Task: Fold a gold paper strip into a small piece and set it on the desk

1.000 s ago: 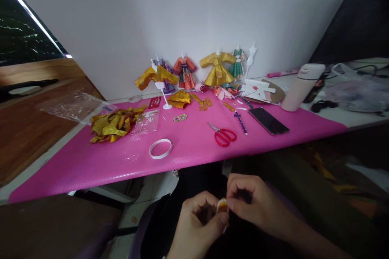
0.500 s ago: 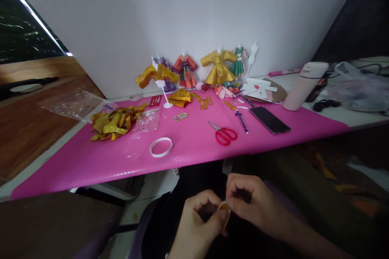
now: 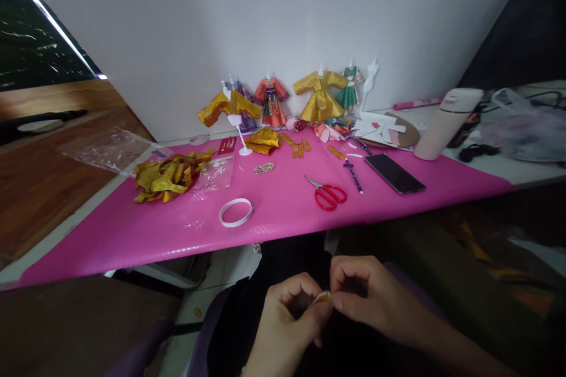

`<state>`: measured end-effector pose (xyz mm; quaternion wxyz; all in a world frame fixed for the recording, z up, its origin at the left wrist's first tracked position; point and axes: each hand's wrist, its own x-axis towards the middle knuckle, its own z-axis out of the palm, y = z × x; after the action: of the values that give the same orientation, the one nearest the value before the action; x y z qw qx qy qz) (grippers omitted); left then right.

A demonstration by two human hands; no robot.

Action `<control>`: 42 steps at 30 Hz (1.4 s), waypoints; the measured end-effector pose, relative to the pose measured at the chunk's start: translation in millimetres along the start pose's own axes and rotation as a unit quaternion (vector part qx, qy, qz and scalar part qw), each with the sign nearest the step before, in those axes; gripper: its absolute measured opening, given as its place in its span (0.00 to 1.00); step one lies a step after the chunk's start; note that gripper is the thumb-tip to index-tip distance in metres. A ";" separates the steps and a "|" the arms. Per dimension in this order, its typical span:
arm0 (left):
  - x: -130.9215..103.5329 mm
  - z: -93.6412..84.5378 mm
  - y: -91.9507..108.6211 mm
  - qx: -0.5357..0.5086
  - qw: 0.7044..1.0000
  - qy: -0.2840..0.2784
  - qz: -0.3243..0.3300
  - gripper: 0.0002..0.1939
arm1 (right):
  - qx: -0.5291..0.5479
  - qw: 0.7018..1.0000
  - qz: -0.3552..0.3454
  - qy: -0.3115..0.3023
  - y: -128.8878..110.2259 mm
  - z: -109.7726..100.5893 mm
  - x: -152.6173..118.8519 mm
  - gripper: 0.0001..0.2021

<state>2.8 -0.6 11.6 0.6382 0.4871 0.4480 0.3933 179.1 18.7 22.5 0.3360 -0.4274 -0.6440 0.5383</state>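
I sit with both hands over my dark-clad lap, short of the table's near edge, my left hand pinching a small gold piece with a pale rim. The thumb and finger of my right hand meet at its edge; whether they grip it too, I cannot tell. Ahead, a glossy pink mat covers much of the white table and droops over its front. Red-handled scissors, a white ring and a dark phone lie on it, with heaped gold cloth to the left. Small dressed stands line up before a plain pale wall. A light bottle stands at the right, near a clear plastic bag; brown wood borders the left, and pale floor tiles show below.
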 end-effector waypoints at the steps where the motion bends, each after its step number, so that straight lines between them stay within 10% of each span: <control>1: 0.1 -0.1 0.5 -0.001 1.000 -0.002 0.000 0.19 | 0.001 1.000 0.001 -0.002 0.0 -0.2 0.0 0.06; 42: 2.4 0.3 5.4 -0.022 0.999 -0.021 0.013 0.16 | 0.085 0.995 0.004 -0.043 5.1 -6.4 -0.3 0.06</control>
<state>3.4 2.7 16.4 0.6526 0.4873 0.4194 0.4009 185.8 21.3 18.7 0.3411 -0.3766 -0.6075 0.6105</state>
